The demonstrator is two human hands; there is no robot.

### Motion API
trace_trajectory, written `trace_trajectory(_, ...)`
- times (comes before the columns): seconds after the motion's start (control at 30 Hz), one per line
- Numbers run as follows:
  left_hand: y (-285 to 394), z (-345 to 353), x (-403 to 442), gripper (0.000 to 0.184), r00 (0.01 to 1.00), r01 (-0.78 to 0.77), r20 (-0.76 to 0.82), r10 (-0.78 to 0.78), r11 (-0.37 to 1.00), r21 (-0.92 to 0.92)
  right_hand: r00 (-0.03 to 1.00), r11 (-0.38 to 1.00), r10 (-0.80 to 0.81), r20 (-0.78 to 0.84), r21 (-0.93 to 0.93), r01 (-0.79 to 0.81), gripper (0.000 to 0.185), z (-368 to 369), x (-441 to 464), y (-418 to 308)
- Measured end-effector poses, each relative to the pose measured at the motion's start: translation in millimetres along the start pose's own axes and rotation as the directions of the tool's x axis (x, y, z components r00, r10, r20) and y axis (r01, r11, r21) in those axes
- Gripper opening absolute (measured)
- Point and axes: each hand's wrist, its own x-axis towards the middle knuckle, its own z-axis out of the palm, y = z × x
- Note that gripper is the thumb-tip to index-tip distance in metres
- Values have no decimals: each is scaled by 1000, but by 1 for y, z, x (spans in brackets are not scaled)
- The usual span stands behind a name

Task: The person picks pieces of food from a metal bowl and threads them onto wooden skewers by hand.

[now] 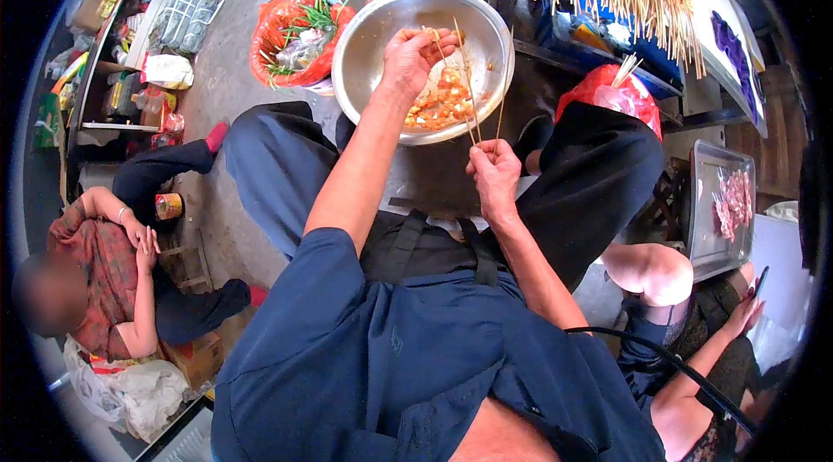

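Beside the bowl (363, 54), the closed right hand (495, 170) grips skewers (471, 93) pointing forward, the left hand (411, 59) curled, hold unclear.

Food-prep room, seemingly: massed skewers (638, 2), steel bowl (363, 54), stocked shelves (121, 126).

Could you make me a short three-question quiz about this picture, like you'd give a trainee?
1. True or false: the left hand rests on a knee.
2. Which hand grips the wooden skewers near their ends closest to the body? A) left B) right C) neither
3. Fill in: the bag with green stalks is ____ in colour.

Key: 1. False; it is over the metal bowl. 2. B, the right hand. 3. Orange-red.
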Motion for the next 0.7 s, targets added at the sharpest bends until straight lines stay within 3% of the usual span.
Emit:
trace_trajectory(0.27, 14, -2, -1, 12, 995, -44, 100, 23, 977, 207, 1000, 1000, 1, -1, 4, -1, 9, 1, -3, -3)
trace_trajectory(0.5, 14, 0, -5, 10, 992, -31, 128, -3, 965, 259, 992, 993, -115, -45, 0, 115, 9, 2, -2, 7)
trace_trajectory(0.7, 3, 0, -9, 7, 995, 32, 86, -52, 973, 227, 991, 992, -124, -57, -13, 123, 9, 0, -6, 9)
